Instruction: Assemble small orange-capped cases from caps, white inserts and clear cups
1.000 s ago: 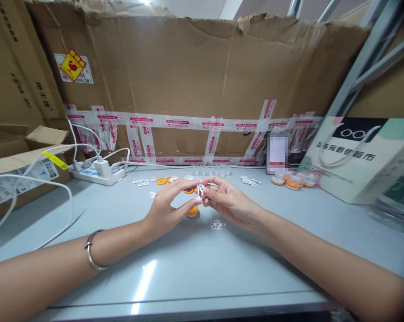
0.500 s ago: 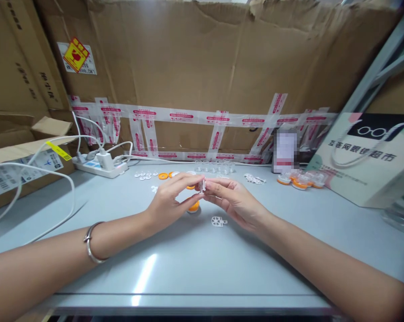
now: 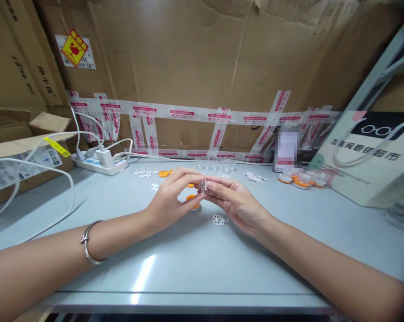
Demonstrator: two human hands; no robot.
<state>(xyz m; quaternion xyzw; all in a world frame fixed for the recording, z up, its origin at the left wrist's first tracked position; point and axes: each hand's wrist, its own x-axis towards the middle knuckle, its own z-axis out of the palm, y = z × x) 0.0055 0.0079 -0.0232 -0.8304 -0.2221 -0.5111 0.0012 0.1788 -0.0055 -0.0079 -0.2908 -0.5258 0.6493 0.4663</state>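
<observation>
Between the fingertips of both hands is a small white plastic part (image 3: pixel 203 186), held up above the table. My left hand (image 3: pixel 170 194) pinches it from the left, thumb below and fingers above. From the right, my right hand (image 3: pixel 233 199) closes its thumb and fingers on the same part; some of it is hidden by the fingertips. Just under the left fingertips stands an orange round piece with a white base (image 3: pixel 193 203), partly covered by the hand. A flat white spoked plastic piece (image 3: pixel 218 219) lies on the table below my right hand.
Behind the hands are clear plastic domes (image 3: pixel 215 165), white discs (image 3: pixel 145 172), an orange ring (image 3: pixel 163 174) and white parts (image 3: pixel 254 177). Finished-looking orange-and-clear pieces (image 3: pixel 302 180) sit by a paper bag (image 3: pixel 366 161). A power strip (image 3: pixel 101 165) with white cables lies left.
The white part has turned slightly between my fingertips, showing more of its side. Both hands stay almost in place, and the camera view has shifted a little.
</observation>
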